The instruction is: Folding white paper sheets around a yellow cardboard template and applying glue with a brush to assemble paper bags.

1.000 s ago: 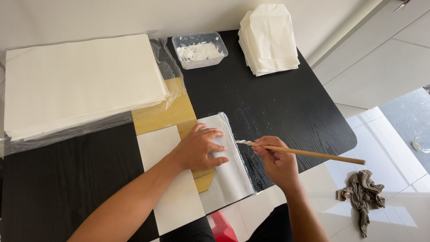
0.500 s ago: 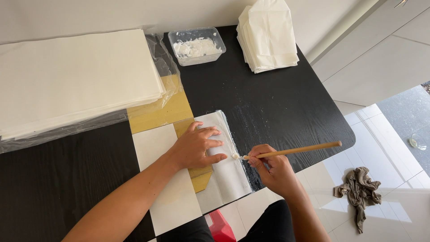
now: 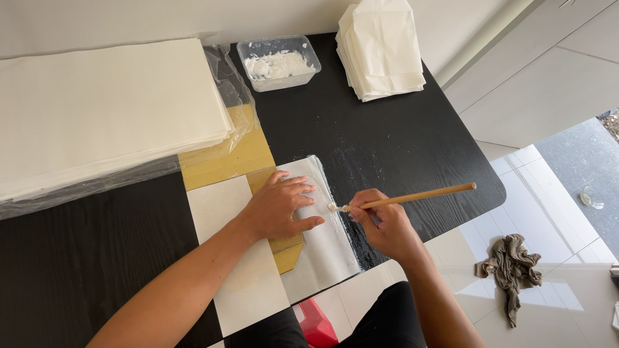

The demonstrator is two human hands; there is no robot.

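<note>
Brush (image 3: 403, 197) sits pinched in our right hand (image 3: 385, 225), bristles touching the white sheet (image 3: 329, 245) just beside our left hand (image 3: 280, 207), which presses flat, fingers spread. Beyond both, a tub (image 3: 278, 62) holds probably paste.

**Layout on the table**

A folded sheet (image 3: 325, 238) lies at the table's (image 3: 400, 142) near edge, the left hand (image 3: 280, 206) on it. Right of that, the right hand (image 3: 383, 225) holds a brush (image 3: 406, 196) whose tip touches the sheet. Behind lie a tub of paste (image 3: 278, 62), a paper stack (image 3: 106, 109) to its left and folded bags (image 3: 382, 48) to its right.
</note>
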